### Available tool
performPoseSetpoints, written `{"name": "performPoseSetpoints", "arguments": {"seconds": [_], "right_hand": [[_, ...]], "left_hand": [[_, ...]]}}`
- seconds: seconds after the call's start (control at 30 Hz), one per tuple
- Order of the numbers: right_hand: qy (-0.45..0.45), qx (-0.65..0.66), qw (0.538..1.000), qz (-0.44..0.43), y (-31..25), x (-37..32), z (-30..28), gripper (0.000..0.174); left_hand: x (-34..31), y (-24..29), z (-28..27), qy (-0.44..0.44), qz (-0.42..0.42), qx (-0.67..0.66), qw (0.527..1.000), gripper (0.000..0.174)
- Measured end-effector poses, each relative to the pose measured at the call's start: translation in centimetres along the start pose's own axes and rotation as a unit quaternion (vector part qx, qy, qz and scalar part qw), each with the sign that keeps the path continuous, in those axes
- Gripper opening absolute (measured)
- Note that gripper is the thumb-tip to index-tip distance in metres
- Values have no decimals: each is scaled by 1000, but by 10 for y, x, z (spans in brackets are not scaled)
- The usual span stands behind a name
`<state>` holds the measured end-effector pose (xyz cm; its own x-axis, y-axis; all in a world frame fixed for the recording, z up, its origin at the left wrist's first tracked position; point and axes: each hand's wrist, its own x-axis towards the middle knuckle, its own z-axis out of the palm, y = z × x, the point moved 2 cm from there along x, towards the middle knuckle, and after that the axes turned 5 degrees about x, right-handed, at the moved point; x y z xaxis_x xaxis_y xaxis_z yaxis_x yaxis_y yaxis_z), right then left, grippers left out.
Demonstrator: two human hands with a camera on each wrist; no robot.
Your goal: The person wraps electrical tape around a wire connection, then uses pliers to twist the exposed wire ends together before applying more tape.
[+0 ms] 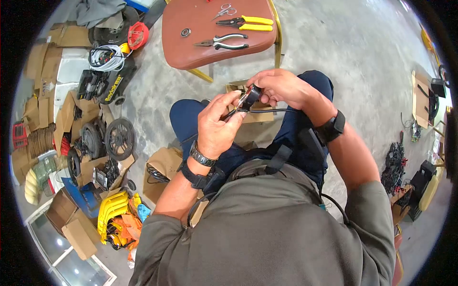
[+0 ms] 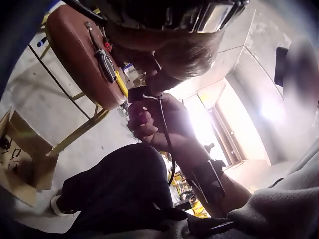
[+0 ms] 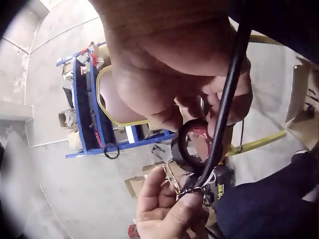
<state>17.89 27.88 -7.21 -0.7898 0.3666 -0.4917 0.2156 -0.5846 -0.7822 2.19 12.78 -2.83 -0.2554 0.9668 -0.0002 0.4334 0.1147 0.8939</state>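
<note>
A roll of black electrical tape (image 3: 178, 150) is gripped by my right hand (image 1: 285, 88), close to my left fingertips. My left hand (image 1: 217, 125) pinches the end of a black cable (image 3: 233, 82), where thin bare and white wires (image 3: 172, 178) spread out beside the tape. In the head view the tape roll (image 1: 251, 97) stands between both hands, above the lap. The cable runs away under my right hand, crossing in front of it in the right wrist view. Some of the right fingertips are hidden behind the roll and cable.
Ahead, a brown chair seat (image 1: 191, 50) bears scissors (image 1: 225, 10), yellow-handled wire strippers (image 1: 255, 23), pliers (image 1: 222, 42) and a small ring (image 1: 185, 32). An open cardboard box (image 1: 261, 116) sits below the hands. Boxes, wheels (image 1: 119, 138) and yellow parts (image 1: 112, 209) crowd the left floor.
</note>
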Motion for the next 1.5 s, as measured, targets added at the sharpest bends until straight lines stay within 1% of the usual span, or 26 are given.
{"name": "performPoseSetpoints", "arguments": {"seconds": [0.13, 0.23, 0.3, 0.37, 0.47, 0.53, 0.57, 0.7, 0.77, 0.8, 0.87, 0.9, 1.0, 1.03, 1.07, 1.1, 1.13, 1.2, 1.23, 1.27, 1.3, 1.33, 1.37, 1.47, 1.5], "right_hand": [[-16, 35, 999, 29, 5, 7, 7, 35], [-40, 29, 997, 53, 17, 18, 7, 31], [-59, 5, 997, 58, 23, 24, 7, 27], [-51, 7, 997, 53, 21, 22, 10, 25], [-40, -9, 998, 57, 18, 18, 17, 24], [-35, -19, 997, 66, 18, 20, 16, 24], [-64, -29, 997, 30, 25, 23, 9, 23], [-29, -65, 997, 31, 20, 20, 9, 27], [-12, -83, 996, 24, 13, 16, 9, 27], [6, -122, 992, -22, 8, 12, 8, 25], [37, -195, 973, -114, 3, 2, 8, 23], [117, -309, 908, -258, 4, -6, 7, 22], [181, -321, 844, -390, -9, -55, 37, 16], [153, -314, 862, -368, 0, -64, 43, 15], [128, -307, 877, -348, 9, -72, 48, 14], [88, -272, 912, -293, 17, -78, 52, 14], [64, -279, 922, -263, 31, -75, 51, 15], [85, -238, 942, -221, 47, -70, 52, 17], [86, -241, 941, -222, 48, -67, 52, 20], [86, -225, 952, -189, 49, -63, 51, 23], [85, -205, 963, -154, 48, -59, 52, 26], [85, -185, 972, -121, 48, -56, 53, 29], [80, -150, 975, -142, 59, -49, 55, 32], [46, -81, 989, -115, 68, -38, 59, 30], [27, -64, 990, -120, 66, -36, 62, 24]], "left_hand": [[4, 3, -2, 2, 36, 25, 999, 45], [6, 0, -3, -35, 39, 2, 999, 47], [6, -5, -1, -55, 23, -50, 997, 48], [8, -9, 1, -69, 8, -89, 994, 51], [10, -11, 3, -70, -15, -106, 992, 51], [12, -13, 3, -76, -10, -95, 993, 50], [13, -11, 3, -79, -17, -100, 992, 50], [15, -13, 4, -87, -38, -87, 992, 48], [16, -16, 5, -85, -21, -70, 994, 48], [17, -15, 5, -83, -12, -61, 995, 48], [19, -9, 5, -78, -42, -58, 994, 47], [20, -7, 4, -75, -58, -57, 994, 47], [24, -19, 3, -64, -57, -99, 991, 47], [25, -22, 3, -63, -65, -135, 987, 46], [25, -25, 2, -64, -81, -143, 984, 47], [26, -26, 2, -66, -91, -152, 982, 47], [30, -25, 2, -69, -100, -161, 979, 48], [37, -20, 2, -80, -115, -138, 980, 48], [40, -22, 0, -91, -123, -133, 979, 48], [40, -25, -2, -101, -135, -126, 978, 49], [40, -27, -2, -117, -148, -163, 968, 50], [38, -29, -4, -119, -153, -172, 966, 50], [40, -30, -4, -120, -152, -181, 964, 50], [41, -29, -7, -132, -146, -197, 960, 49], [41, -30, -8, -138, -144, -205, 958, 49]]}}
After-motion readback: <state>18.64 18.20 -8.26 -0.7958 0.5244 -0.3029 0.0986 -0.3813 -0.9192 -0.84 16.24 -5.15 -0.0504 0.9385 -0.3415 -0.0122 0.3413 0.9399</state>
